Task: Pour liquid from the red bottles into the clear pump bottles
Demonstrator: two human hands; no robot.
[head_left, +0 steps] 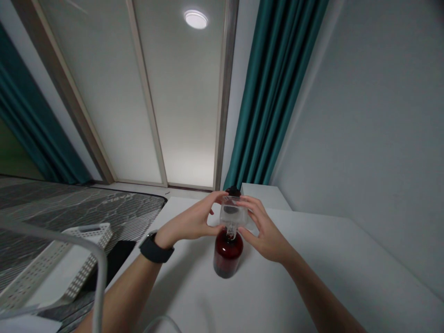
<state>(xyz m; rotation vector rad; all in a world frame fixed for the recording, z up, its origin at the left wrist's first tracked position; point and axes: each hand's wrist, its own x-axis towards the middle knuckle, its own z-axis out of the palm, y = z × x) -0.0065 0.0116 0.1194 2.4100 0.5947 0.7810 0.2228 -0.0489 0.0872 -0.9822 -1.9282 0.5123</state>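
White table (pixel 294 282), teal curtains (pixel 274 92) beyond. Bottle (pixel 228 254) stood upright just below your grip, neck up, long axis approx. vertical. Your left hand (pixel 189 222) and right hand (pixel 267 229) were half-open, both holding clear top (pixel 233 212) on it.

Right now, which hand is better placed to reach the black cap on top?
Left, narrowly: the left hand has its fingertips at the top of the clear plastic piece, beside the black cap; the right hand sits slightly farther off.

A black smartwatch (pixel 155 247) with a wide band circles the bare left wrist (pixel 167 236)
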